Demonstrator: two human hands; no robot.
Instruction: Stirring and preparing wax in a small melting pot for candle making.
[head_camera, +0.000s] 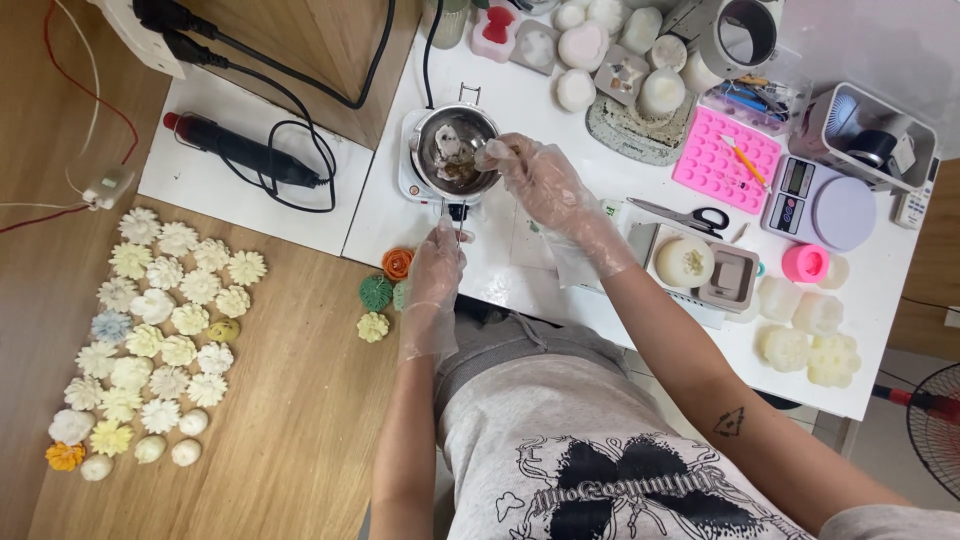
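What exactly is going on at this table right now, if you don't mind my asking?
A person in thin clear gloves works over a small metal pot that sits on a white hot plate. The left hand grips the pot's handle, and the right hand holds something small at the pot's rim; what it is cannot be told. Pale lumps lie in the pot. Rows of flower-shaped pieces lie on the floor to the left, and moulds, a scale and scissors lie on the table.

White table (520, 100), perhaps wooden floor (290, 440)
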